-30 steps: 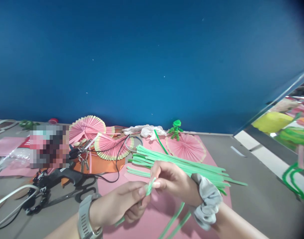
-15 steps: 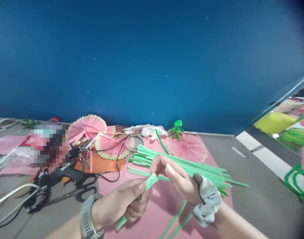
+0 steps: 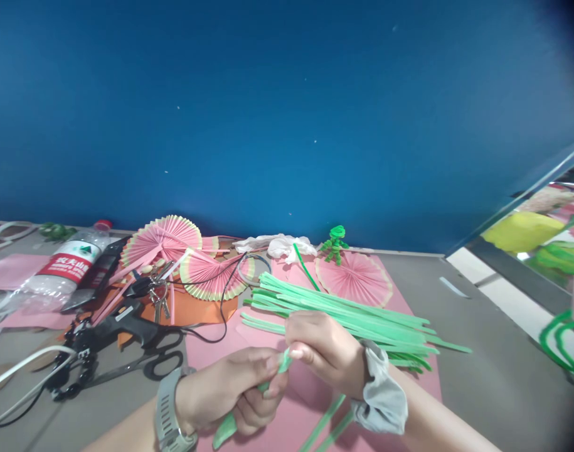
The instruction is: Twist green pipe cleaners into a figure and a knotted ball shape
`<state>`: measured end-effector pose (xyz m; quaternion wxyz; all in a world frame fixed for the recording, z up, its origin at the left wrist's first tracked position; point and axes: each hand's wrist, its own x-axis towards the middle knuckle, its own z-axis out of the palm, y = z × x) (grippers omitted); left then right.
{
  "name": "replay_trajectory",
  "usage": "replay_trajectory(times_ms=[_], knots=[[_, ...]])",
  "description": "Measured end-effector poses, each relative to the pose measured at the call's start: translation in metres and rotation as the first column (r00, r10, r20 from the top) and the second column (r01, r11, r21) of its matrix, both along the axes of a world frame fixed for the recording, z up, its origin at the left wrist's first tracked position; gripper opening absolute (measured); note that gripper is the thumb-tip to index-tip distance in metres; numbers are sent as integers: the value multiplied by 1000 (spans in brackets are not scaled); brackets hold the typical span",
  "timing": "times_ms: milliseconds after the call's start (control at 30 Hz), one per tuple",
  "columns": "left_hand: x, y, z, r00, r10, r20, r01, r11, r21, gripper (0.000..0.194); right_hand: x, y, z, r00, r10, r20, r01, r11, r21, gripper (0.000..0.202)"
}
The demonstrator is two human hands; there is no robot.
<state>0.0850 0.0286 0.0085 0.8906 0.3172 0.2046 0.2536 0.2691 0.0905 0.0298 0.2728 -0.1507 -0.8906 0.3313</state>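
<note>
My left hand (image 3: 251,389), with a grey watch at the wrist, is closed around a light green fuzzy piece (image 3: 226,430) whose lower end sticks out below the fingers. The fingers of my right hand (image 3: 322,348) pinch the upper tip of that piece, close beside my left fingertips. A grey scrunchie circles the right wrist. Behind the hands, a bundle of light green pipe cleaners (image 3: 357,317) lies on pink paper (image 3: 409,402). Two more green strips (image 3: 331,424) lie below my right hand.
Pink folded fans (image 3: 216,276) and a small green pipe-cleaner figure (image 3: 334,245) stand by the blue wall (image 3: 287,113). At the left are a plastic bottle (image 3: 73,263), keys (image 3: 159,292), a black glue gun (image 3: 133,323), scissors (image 3: 164,364) and cables.
My right hand has turned and its fingers have closed onto the tip of the green piece. My left hand keeps its hold in nearly the same place.
</note>
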Motion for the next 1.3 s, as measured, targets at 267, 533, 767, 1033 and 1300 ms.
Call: replay_trajectory(times_ms=[267, 533, 767, 1033, 1300], knots=[[-1, -3, -2, 1000, 3, -1, -3, 1000, -11, 27, -2, -4, 0, 999, -32, 24, 34, 998, -47, 38], [3, 1, 5, 989, 45, -144, -39, 998, 39, 30, 6, 6, 10, 988, -69, 141, 63, 997, 45, 36], [10, -1, -2, 525, 711, -468, -84, 590, 803, 28, 31, 33, 4, 927, -332, 176, 310, 940, 141, 31], [1, -1, -14, 313, 798, -514, 278, 441, 854, 24, 34, 37, 0, 912, -394, 113, 380, 916, 125, 34], [4, -2, -11, 298, 787, -540, 220, 494, 841, 20, 37, 36, 6, 906, -422, 45, 417, 904, 91, 36]])
